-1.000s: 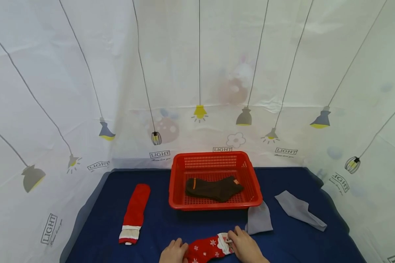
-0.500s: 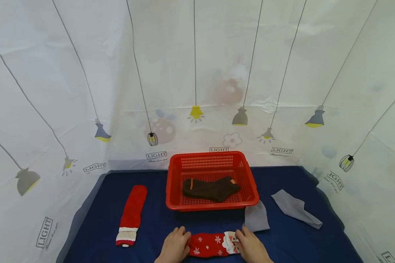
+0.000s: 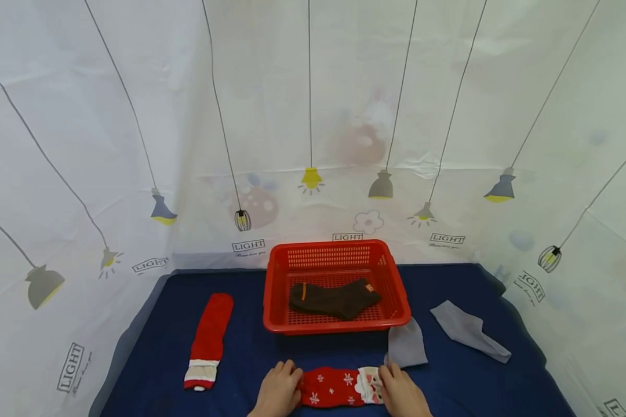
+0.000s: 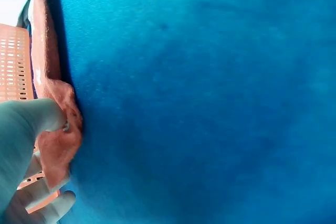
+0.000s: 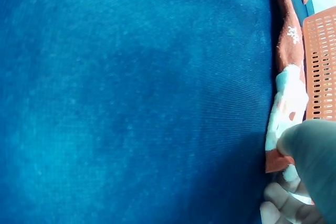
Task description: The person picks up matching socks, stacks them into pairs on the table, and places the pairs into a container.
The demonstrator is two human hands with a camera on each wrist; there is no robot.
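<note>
A red Christmas sock (image 3: 331, 387) with white snowflakes and a Santa-face cuff lies stretched sideways between my hands at the front of the table. My left hand (image 3: 277, 391) pinches its plain red end; in the left wrist view the thumb (image 4: 44, 115) presses into the bunched cloth. At the cuff end, my right hand (image 3: 404, 394) pinches the edge between thumb (image 5: 304, 142) and fingers. Another red sock (image 3: 208, 339) with a pale cuff lies to the left, apart from both hands.
A red plastic basket (image 3: 336, 328) stands behind the hands, with dark brown socks (image 3: 334, 300) in it. One grey sock (image 3: 408, 346) lies partly behind the basket's front right corner. A second grey sock (image 3: 469, 330) lies farther right. A white printed sheet (image 3: 292, 104) surrounds the blue-covered table.
The sock has gone from slanted and bent to straight and level between the hands. Both hands have moved slightly farther apart, still holding its ends. The view has shifted a little.
</note>
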